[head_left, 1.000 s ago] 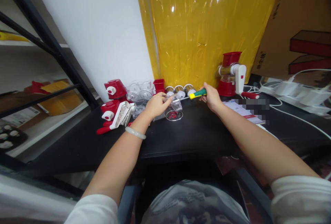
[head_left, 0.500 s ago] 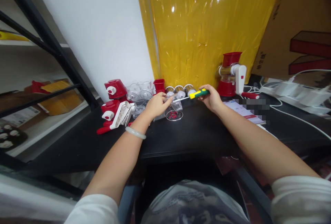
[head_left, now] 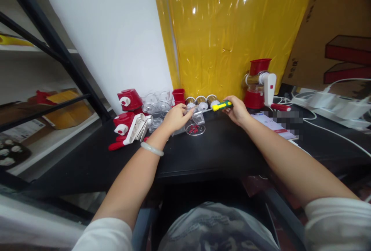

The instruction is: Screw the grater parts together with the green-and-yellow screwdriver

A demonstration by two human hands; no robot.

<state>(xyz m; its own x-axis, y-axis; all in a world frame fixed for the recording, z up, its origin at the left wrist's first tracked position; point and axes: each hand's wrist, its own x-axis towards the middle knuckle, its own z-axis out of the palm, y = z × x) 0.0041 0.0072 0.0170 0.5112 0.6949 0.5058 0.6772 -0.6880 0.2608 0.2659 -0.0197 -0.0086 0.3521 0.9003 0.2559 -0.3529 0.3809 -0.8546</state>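
My left hand point(head_left: 177, 117) is closed around a clear plastic part point(head_left: 198, 116), keeping it just above the black table. In my right hand point(head_left: 238, 111) is a screwdriver point(head_left: 222, 105) with a green and yellow handle. Its metal shaft points left and its tip meets the clear part, though the exact contact is hard to make out. Below lies a round clear dish point(head_left: 196, 130) with small red pieces in it. Behind my hands, several metal grater drums point(head_left: 201, 101) lie in a row beside a red plastic hopper point(head_left: 178, 95).
Red and white grater bodies point(head_left: 129, 99), white crank handles point(head_left: 138, 128) and clear cups point(head_left: 156, 101) crowd the left. An assembled rotary grater point(head_left: 259, 84) stands at right. Nearby are a phone point(head_left: 274, 125) and a white power strip point(head_left: 333, 106) with cables.
The screwdriver handle has turned, so more yellow faces up, and my right fingers have shifted slightly on it. My left hand and the clear part stay in place.
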